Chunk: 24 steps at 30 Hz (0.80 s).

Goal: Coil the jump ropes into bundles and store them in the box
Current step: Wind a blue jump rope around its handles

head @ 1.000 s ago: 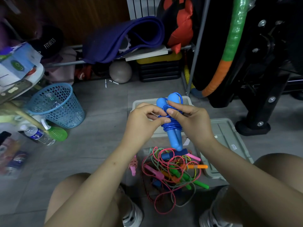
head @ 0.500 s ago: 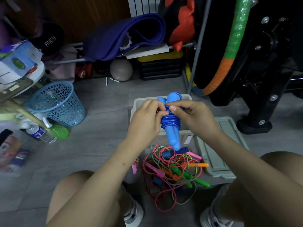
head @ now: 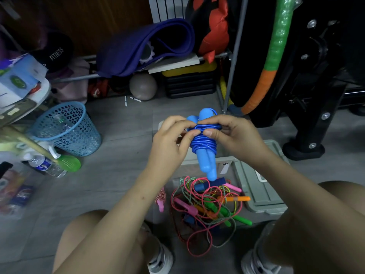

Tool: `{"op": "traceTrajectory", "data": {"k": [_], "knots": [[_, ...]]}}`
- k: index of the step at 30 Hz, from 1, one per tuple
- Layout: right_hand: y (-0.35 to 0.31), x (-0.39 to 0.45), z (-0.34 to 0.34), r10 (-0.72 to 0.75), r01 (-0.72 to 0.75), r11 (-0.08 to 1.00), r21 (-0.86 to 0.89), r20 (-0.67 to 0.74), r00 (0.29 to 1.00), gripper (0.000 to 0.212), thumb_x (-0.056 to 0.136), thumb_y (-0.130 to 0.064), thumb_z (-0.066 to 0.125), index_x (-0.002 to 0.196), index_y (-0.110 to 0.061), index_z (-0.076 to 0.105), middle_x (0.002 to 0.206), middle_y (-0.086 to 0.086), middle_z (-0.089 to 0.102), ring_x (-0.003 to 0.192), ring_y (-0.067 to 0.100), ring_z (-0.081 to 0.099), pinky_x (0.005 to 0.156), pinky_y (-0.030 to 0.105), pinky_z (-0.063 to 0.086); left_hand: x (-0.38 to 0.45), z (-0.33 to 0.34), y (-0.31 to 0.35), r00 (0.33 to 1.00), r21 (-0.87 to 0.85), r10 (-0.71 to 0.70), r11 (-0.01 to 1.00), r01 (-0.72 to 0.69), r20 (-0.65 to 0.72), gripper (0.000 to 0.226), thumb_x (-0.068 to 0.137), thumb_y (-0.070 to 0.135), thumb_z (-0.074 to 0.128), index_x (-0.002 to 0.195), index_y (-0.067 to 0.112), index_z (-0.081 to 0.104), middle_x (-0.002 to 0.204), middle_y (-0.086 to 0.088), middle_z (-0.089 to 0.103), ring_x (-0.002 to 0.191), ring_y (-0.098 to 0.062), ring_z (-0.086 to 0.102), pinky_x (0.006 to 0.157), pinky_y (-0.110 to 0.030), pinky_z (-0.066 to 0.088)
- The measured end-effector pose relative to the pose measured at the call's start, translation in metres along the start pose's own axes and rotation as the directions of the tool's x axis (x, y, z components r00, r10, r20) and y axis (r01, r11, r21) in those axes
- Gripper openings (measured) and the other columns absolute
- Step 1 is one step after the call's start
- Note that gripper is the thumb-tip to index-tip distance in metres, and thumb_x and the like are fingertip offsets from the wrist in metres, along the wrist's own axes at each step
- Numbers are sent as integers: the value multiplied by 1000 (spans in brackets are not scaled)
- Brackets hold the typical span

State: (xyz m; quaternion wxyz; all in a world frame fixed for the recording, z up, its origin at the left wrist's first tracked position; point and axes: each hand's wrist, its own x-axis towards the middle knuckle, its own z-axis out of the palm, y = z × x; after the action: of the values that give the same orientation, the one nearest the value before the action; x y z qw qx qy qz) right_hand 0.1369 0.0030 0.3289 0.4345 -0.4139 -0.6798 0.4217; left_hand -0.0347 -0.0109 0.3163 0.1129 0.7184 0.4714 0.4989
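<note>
A blue jump rope (head: 205,153) is held upright in front of me, its cord wound in tight turns around the two blue handles. My left hand (head: 169,147) grips the bundle from the left, thumb on the coils. From the right, my right hand (head: 235,135) pinches the wound cord near the top. Below lies a tangled pile of jump ropes (head: 209,204) with pink, green and orange handles on the floor. The grey box (head: 227,165) stands behind my hands, mostly hidden, and its lid (head: 262,186) lies to the right.
A blue mesh basket (head: 67,129) and a water bottle (head: 45,165) sit at the left. A rack with a purple mat (head: 146,46) and a grey ball (head: 143,86) stands behind. Black gym equipment (head: 316,76) fills the right. My knees frame the rope pile.
The bundle has been raised slightly and both thumbs have shifted onto the upper coils, pressing the last turns of cord tight. The pile on the floor has not moved.
</note>
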Motion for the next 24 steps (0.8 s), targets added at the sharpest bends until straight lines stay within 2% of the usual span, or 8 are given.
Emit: {"op": "traceTrajectory", "data": {"k": [3,6,10,12,14,16,22,24], "knots": [[3,-1,-1,-2,1,999,-49,-10,1000,27,85,-15,66,96,-40,64,102,-3,71,96,12,68,92,39,52,2,1,-3,996,41,78,996,-79,31,22,86,18,60,91,1,71,95,4,53,81,2,51,74,-5,42],[2,-1,0,-11,11,998,-69,-3,1000,23,84,-28,63,96,-48,63,105,-8,70,95,17,68,90,44,52,2,1,-4,995,60,99,993,-100,14,18,86,15,60,86,0,71,93,4,55,83,1,51,74,-6,42],[4,0,3,-39,40,994,-100,12,999,14,80,-47,56,94,-48,58,94,6,68,83,35,65,79,56,50,1,3,-3,992,64,126,990,-127,14,13,85,11,62,83,1,70,91,2,57,81,-5,54,74,-9,42],[5,2,1,-59,59,990,-131,-3,998,12,80,-49,53,90,-45,58,89,9,67,80,38,62,76,57,49,2,4,-3,997,6,78,997,-78,29,12,85,14,64,85,3,70,92,10,54,79,-1,53,68,-9,43],[4,4,-2,-74,70,984,-163,-18,997,10,79,-48,51,87,-49,58,86,9,67,77,36,62,75,54,50,3,4,0,997,-114,-52,992,58,61,9,83,15,67,91,11,68,95,16,51,77,2,54,62,-10,46],[3,7,-4,-88,82,977,-195,-22,996,11,79,-47,49,86,-52,57,84,11,67,75,35,63,73,50,52,4,4,3,987,-197,-137,969,152,89,14,81,15,65,93,21,62,95,15,51,76,0,55,60,-13,47],[6,8,-5,-79,76,968,-239,-2,997,11,80,-46,49,85,-51,56,84,10,68,76,32,63,73,48,52,4,6,3,975,-218,-169,956,198,143,20,82,15,61,88,33,56,92,21,53,77,1,53,68,-30,54],[7,7,-4,-71,66,963,-261,-9,997,10,81,-43,50,84,-50,56,83,11,68,76,32,63,71,47,52,5,6,3,983,-176,-109,975,135,149,18,83,9,59,90,26,59,92,16,51,78,3,53,73,-22,50]]}}
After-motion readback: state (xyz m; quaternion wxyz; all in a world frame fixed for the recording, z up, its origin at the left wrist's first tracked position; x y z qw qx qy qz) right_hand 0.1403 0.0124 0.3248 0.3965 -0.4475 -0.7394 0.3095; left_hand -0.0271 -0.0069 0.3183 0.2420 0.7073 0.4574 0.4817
